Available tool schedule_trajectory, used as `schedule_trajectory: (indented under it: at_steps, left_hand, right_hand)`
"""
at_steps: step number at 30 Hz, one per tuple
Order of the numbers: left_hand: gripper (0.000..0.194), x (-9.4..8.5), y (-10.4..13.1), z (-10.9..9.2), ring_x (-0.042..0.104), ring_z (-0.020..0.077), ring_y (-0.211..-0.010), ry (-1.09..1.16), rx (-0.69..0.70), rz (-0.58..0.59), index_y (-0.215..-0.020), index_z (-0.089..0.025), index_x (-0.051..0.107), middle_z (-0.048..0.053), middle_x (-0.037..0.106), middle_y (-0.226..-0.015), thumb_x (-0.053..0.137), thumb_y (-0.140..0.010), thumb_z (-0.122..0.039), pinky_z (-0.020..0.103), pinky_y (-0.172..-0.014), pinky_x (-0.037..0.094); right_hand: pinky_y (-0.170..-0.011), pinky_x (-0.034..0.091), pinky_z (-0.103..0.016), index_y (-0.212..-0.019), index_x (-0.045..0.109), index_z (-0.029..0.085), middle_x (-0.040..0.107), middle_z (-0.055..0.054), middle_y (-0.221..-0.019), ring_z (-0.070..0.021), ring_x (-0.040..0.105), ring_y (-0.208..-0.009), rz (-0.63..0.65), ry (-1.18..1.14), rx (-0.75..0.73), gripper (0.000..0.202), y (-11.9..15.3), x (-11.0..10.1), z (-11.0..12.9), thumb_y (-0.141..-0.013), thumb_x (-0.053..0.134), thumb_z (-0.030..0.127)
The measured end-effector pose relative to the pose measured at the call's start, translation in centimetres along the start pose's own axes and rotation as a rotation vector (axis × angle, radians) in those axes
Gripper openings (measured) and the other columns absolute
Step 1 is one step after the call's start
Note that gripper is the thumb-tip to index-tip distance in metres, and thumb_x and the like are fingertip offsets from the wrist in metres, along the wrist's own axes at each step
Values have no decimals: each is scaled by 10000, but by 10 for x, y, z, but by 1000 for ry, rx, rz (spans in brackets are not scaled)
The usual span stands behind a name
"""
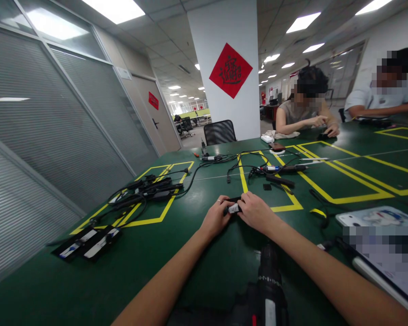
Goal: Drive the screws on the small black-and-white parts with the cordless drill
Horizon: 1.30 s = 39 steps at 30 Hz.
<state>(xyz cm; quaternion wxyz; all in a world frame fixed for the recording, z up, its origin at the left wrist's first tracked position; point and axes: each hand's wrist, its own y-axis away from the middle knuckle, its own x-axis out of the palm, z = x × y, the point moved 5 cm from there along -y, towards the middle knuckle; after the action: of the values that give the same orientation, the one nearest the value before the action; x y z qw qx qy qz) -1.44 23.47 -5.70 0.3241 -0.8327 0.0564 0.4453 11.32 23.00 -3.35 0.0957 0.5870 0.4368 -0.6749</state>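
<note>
Both my hands meet over the green table, fingers closed on a small black part with a white label. My left hand, with a ring on one finger, grips its left side. My right hand pinches the right side. The fingers cover much of the part, so its exact kind cannot be made out. Just beyond the hands lie a small black block and a dark bar. A black cordless drill lies below my forearms, close to my body.
Black cables and adapters pile up inside yellow tape at the left. Two black-and-white strips lie near the left edge. Pen-shaped electric screwdriver and cables lie ahead. A laptop stands right. Two people sit across the table.
</note>
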Motion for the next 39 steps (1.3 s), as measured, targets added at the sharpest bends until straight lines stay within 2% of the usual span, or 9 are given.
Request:
schedule_trajectory:
  at_steps: [6, 13, 24, 29, 35, 39]
  left_hand:
    - [212, -1, 0, -2, 523, 194, -961, -16, 2, 4, -1009, -160, 536, 64, 518, -1112, 512, -820, -252, 412, -822, 445]
    - [214, 1, 0, -2, 524, 193, -957, -34, 14, 1, -1011, -161, 534, 63, 521, -1106, 508, -822, -256, 411, -821, 444]
    - [227, -1, 1, -2, 518, 198, -980, -35, 54, 8, -1036, -168, 527, 68, 511, -1132, 500, -827, -253, 416, -831, 444]
    - [229, 2, 2, -1, 522, 196, -974, -28, 61, 4, -1038, -168, 526, 69, 510, -1136, 500, -827, -255, 415, -828, 448]
    - [229, 4, 2, 1, 524, 196, -970, -20, 64, -8, -1036, -166, 526, 68, 515, -1127, 499, -828, -257, 412, -824, 449]
    - [233, 5, 1, 2, 523, 198, -972, -26, 68, -15, -1035, -165, 527, 69, 516, -1124, 503, -826, -264, 415, -823, 449]
  right_hand:
    - [-755, 352, -356, -948, 552, 145, 518, -112, -911, -256, 444, -884, -18, -15, 18, 248, 4, -3, -5, -741, 579, 279]
    - [-736, 337, -352, -873, 552, 136, 516, -113, -879, -245, 438, -859, -17, 61, -26, 137, 3, -2, 0, -789, 494, 228]
    - [-726, 342, -328, -855, 541, 117, 520, -106, -848, -219, 451, -825, -8, 81, -85, 130, 5, 2, 2, -794, 473, 209]
    - [-742, 348, -328, -866, 543, 114, 523, -107, -862, -223, 456, -846, 0, 30, -79, 165, 6, 0, -1, -779, 512, 251]
    - [-744, 343, -337, -899, 546, 112, 524, -105, -865, -228, 453, -847, 24, 58, -142, 193, 4, -2, -1, -777, 531, 261]
    - [-736, 341, -342, -889, 546, 111, 521, -109, -854, -233, 448, -849, 13, 58, -117, 218, 4, -1, -2, -780, 526, 299]
